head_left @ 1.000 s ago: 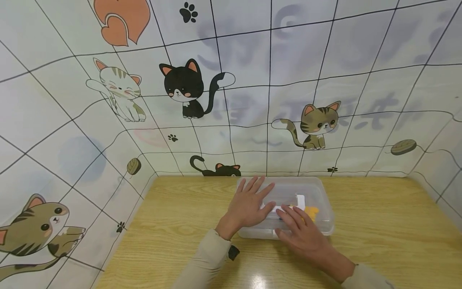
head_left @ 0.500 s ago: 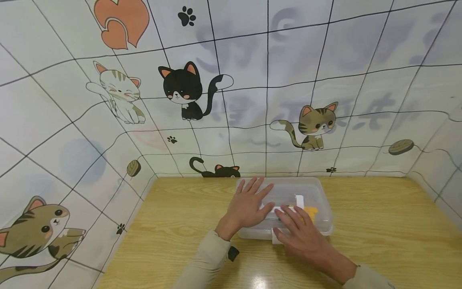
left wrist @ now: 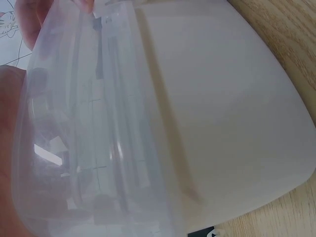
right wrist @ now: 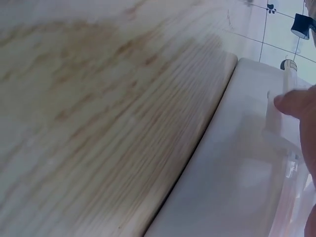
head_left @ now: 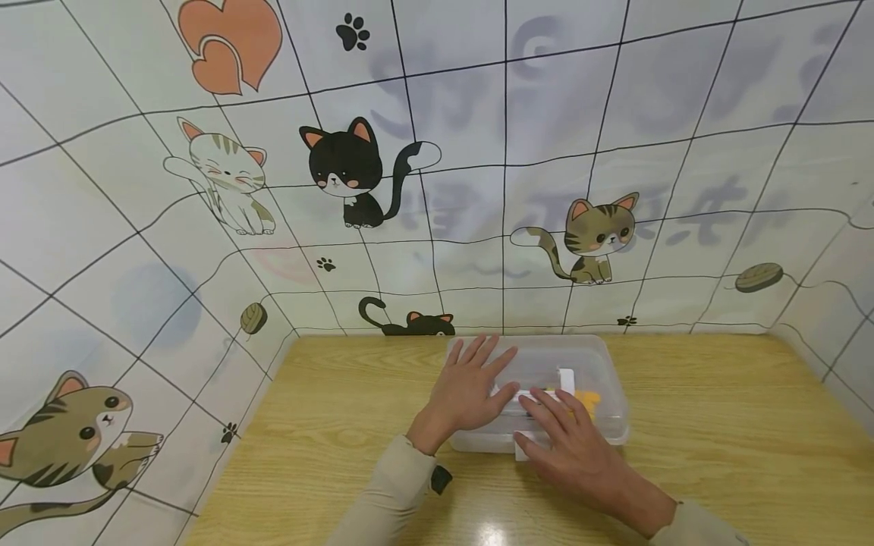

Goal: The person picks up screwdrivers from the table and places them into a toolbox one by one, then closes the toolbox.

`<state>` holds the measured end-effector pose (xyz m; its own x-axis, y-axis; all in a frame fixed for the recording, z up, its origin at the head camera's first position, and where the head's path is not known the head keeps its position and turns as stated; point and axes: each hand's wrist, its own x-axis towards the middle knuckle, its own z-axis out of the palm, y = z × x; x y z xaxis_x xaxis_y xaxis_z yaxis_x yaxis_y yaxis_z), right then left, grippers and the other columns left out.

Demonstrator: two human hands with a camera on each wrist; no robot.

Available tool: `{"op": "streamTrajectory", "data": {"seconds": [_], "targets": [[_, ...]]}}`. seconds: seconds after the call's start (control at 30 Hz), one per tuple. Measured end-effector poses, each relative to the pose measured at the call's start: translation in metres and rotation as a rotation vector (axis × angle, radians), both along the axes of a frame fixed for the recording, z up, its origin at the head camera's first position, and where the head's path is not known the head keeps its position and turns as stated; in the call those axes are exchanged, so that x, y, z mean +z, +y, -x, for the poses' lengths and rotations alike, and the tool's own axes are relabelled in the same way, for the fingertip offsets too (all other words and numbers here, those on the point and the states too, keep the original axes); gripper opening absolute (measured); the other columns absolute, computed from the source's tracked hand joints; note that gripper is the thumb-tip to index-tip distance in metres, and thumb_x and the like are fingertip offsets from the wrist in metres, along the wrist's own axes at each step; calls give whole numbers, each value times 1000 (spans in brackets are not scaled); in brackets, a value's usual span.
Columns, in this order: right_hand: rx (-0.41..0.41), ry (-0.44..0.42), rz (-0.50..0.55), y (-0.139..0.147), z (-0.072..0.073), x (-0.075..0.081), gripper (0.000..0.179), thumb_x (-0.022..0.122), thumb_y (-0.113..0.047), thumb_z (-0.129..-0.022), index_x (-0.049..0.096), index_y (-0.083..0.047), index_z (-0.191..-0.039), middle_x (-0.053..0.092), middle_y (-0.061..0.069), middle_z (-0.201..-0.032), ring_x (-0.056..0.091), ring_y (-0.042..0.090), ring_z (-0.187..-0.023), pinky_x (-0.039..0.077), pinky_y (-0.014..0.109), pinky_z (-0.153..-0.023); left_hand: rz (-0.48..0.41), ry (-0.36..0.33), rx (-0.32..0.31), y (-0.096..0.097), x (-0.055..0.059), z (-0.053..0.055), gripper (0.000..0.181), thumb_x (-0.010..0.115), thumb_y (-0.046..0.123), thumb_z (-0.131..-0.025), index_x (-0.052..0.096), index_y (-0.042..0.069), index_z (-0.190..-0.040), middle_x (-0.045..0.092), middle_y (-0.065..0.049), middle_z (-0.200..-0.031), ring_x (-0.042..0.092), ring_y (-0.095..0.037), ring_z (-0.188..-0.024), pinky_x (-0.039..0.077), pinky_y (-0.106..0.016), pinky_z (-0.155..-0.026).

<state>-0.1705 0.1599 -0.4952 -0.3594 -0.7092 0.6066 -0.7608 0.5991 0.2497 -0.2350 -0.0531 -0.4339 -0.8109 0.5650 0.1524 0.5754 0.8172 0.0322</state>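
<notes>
A clear plastic storage box (head_left: 601,368) with a translucent lid stands on the wooden table against the back wall. My left hand (head_left: 467,390) lies with spread fingers on the left part of the lid. The fingers of my right hand (head_left: 580,451) rest on the lid's front right part. Its thumb is at the white front latch (head_left: 521,453), which stands outward from the box. In the right wrist view the thumb tip touches the upper end of that latch (right wrist: 279,121). Through the lid show a yellow item (head_left: 589,402) and a white piece (head_left: 567,379), partly hidden by my hands.
The wooden table (head_left: 724,409) stretches to both sides of the box and in front of it. White walls (head_left: 471,205) printed with cartoon cats and grid lines enclose it at the back and sides. A small black thing (head_left: 441,478) shows beside my left sleeve.
The front latch has swung outward from the box at my right thumb. Both hands otherwise stay in place on the lid, and the head view has shifted slightly.
</notes>
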Motion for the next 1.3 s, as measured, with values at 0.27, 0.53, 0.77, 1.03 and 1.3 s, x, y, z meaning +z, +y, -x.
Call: {"op": "streamTrajectory", "data": {"seconds": [0.27, 0.53, 0.77, 1.03, 1.3], "targets": [[12, 53, 77, -6, 0, -1, 45, 20, -16, -110, 65, -19, -104, 55, 22, -134, 51, 44, -125, 35, 58, -100, -5, 5, -6, -1, -2, 0, 58, 29, 56, -103, 34, 31, -155, 27, -2, -163, 23, -24, -150, 16, -53, -121], [-24, 46, 76, -6, 1, -4, 42, 24, -34, -110, 63, -22, -119, 54, 19, -134, 49, 41, -127, 34, 57, -101, -7, -2, -3, 0, -3, 2, 58, 28, 56, -103, 34, 31, -155, 27, -2, -163, 21, -23, -151, 15, -53, -121], [-4, 79, 118, -7, 3, -6, 39, 30, -36, -109, 64, -20, -121, 56, 20, -132, 51, 41, -125, 36, 57, -99, -7, 3, -2, 0, -3, 2, 58, 30, 56, -103, 35, 31, -155, 28, -3, -162, 22, -23, -151, 16, -53, -121], [-20, 101, 115, -8, 3, -7, 39, 28, -34, -110, 63, -22, -121, 56, 19, -131, 53, 40, -123, 38, 58, -98, 1, -3, 1, 0, -3, 2, 58, 29, 56, -103, 33, 31, -155, 28, -3, -163, 20, -22, -151, 15, -52, -121], [-43, 115, 107, -9, 4, -8, 40, 26, -33, -110, 62, -22, -122, 57, 19, -130, 53, 40, -122, 39, 57, -98, 7, -12, 5, 1, -2, 1, 58, 29, 56, -103, 32, 31, -155, 25, -1, -163, 20, -22, -151, 15, -52, -121]]}}
